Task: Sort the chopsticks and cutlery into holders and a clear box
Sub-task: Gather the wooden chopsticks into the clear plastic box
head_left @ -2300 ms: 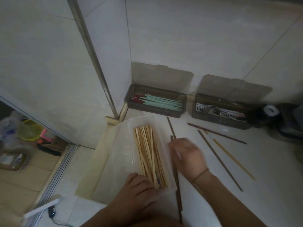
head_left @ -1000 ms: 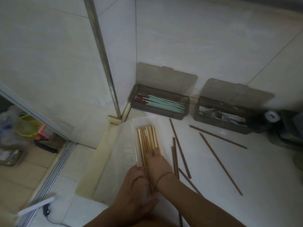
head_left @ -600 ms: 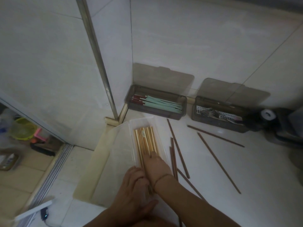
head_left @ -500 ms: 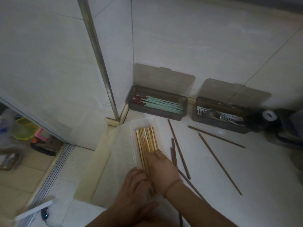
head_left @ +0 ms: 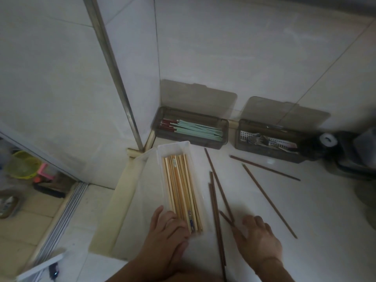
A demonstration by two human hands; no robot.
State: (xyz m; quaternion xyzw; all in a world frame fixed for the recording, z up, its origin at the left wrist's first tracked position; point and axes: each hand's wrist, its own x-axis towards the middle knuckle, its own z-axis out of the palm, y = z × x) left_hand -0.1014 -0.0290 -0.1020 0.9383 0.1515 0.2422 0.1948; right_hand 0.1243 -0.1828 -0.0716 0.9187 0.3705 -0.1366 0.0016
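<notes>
A clear box lies lengthwise on the white counter with several light wooden chopsticks in it. My left hand grips its near end, fingers across the chopstick tips. My right hand lies palm down on the counter to the right, fingers apart, its thumb touching a short stretch of dark chopstick. Dark chopsticks lie loose: a pair beside the box, a single chopstick further right, a third near the back. A smoky holder has green-and-red chopsticks; a second holder has metal cutlery.
Both holders stand against the tiled back wall with lids raised. Dark objects with a white roll crowd the back right. A metal post rises at the left corner. The counter edge drops to a floor with a yellow basket.
My right hand has left the clear box and moved right onto the counter by the dark chopsticks. The light chopstick seen on the counter at first is gone. My left hand stays.
</notes>
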